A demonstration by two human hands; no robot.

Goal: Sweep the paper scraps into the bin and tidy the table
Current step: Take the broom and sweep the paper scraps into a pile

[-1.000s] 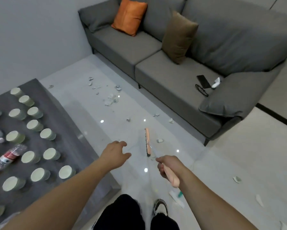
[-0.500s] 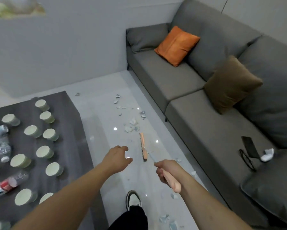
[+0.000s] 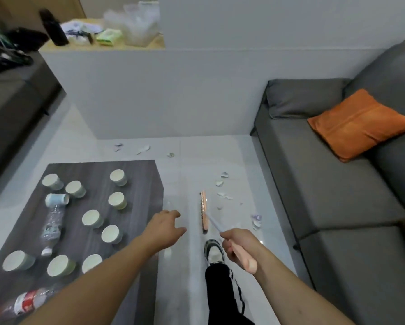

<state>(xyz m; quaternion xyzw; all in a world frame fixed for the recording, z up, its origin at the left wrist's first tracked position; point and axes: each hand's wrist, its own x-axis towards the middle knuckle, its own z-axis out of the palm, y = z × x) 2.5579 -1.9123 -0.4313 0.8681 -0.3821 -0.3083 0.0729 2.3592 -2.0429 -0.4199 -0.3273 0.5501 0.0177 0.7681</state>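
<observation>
A broom (image 3: 203,213) is held by its pink handle in the right hand (image 3: 237,246), fingers wrapped round the grip, its head set down on the pale floor (image 3: 192,151) between the table (image 3: 138,184) and the sofa (image 3: 325,184). The left hand (image 3: 165,227) is carried free above the table's edge, fingers loosely spread and nothing in them.

Over the past second the view has been swung leftward: the far end of the sofa and the brown cushion have been lost from sight, while a low partition wall (image 3: 173,90) and its cluttered ledge have been brought in. The broom head has been carried up the aisle, and the scraps (image 3: 222,184) are now seen just right of it and beyond, with a second scatter lying at the foot of the wall. A shoe (image 3: 213,252) is planted directly behind the bristles.

No bin can be seen in this view. The sweep appears to be at an early stage: paper is spread over the floor in several loose groups, none yet gathered. The table has not been touched, it seems, as upturned cups (image 3: 92,218) and two fallen bottles (image 3: 52,225) are left strewn across it.
</observation>
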